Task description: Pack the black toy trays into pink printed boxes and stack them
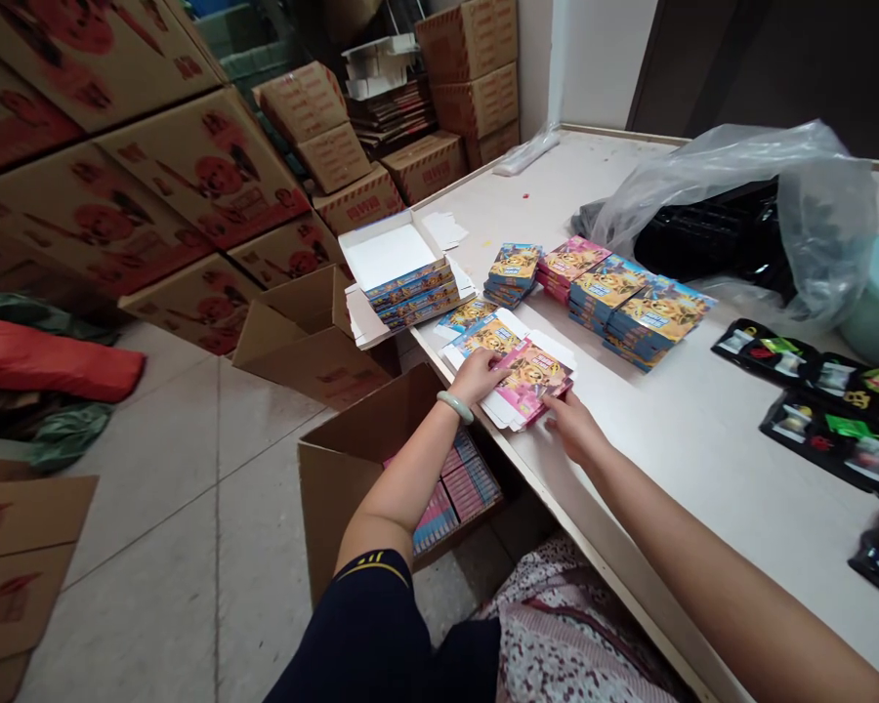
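**Both hands on the flat pink carton at the table's near-left edge**

I see my left hand (481,374), a green bangle (455,406) on its wrist, gripping the left end of a flattened pink carton (531,379). My right hand (569,422) presses open fingers against the carton's near-right corner, grasping nothing that I can make out. The carton lies on the white table (703,439), on top of other flat cartons. Just beyond, to the right, sit fanned stacks of blue and pink cartons (615,293). Below the table edge, an open cardboard box (337,478) on the floor holds packed cartons. Far right lie black packets (813,391) and a clear plastic bag (776,186).
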A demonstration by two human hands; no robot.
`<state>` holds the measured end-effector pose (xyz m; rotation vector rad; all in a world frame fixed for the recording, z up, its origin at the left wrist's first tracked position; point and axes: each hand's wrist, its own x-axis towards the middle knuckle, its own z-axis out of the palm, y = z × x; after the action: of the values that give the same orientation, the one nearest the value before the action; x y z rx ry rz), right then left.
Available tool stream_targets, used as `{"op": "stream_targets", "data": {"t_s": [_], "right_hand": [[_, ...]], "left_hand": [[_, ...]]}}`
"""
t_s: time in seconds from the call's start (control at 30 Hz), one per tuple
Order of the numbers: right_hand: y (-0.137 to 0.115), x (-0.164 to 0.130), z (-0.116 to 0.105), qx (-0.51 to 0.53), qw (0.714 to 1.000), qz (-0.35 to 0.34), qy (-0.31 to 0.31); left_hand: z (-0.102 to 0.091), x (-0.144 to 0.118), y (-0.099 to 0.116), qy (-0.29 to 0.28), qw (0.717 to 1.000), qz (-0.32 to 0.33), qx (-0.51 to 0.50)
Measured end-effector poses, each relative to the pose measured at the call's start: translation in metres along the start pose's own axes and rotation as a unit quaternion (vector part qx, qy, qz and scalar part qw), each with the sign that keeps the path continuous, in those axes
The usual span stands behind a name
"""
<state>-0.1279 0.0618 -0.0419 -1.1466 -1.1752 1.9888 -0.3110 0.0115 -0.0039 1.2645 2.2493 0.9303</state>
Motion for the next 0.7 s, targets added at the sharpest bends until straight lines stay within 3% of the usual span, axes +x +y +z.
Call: {"op": "stream_targets", "data": {"t_s": [0.1,0.17,0.27,0.33,0.4,0.43,0.47,0.53,0.6,0.7], "right_hand": [[-0.011,-0.01,-0.022,-0.066,0.997,0.047,0.005],[-0.022,-0.018,-0.039,-0.111,0.992,0.019,0.047],[-0.049,-0.035,-0.058,-0.171,0.97,-0.169,0.044],[-0.069,-0.047,-0.066,-0.237,0.915,-0.326,0.006],[-0.084,-0.059,-0.075,-0.311,0.86,-0.405,0.01],[-0.088,-0.064,-0.081,-0.336,0.848,-0.41,0.032],[-0.09,-0.068,-0.088,-0.342,0.851,-0.394,0.058],[-0.087,-0.079,-0.109,-0.304,0.896,-0.314,0.08],[-0.081,-0.091,-0.136,-0.245,0.947,-0.201,0.041],[-0.076,-0.112,-0.174,-0.202,0.977,-0.074,-0.003]], "left_hand": [[-0.003,0.007,0.0,0.001,0.999,-0.026,-0.038],[-0.01,0.007,0.006,0.014,0.997,-0.029,-0.063],[-0.022,-0.005,0.032,-0.031,0.985,0.006,-0.172],[-0.022,-0.019,0.059,-0.105,0.968,0.071,-0.217],[-0.013,-0.037,0.086,-0.157,0.956,0.153,-0.194],[-0.004,-0.046,0.098,-0.162,0.953,0.191,-0.171],[0.006,-0.055,0.109,-0.156,0.95,0.226,-0.148],[0.032,-0.072,0.124,-0.12,0.944,0.288,-0.108],[0.06,-0.086,0.133,-0.096,0.93,0.346,-0.082],[0.097,-0.102,0.141,-0.114,0.9,0.419,-0.037]]}}
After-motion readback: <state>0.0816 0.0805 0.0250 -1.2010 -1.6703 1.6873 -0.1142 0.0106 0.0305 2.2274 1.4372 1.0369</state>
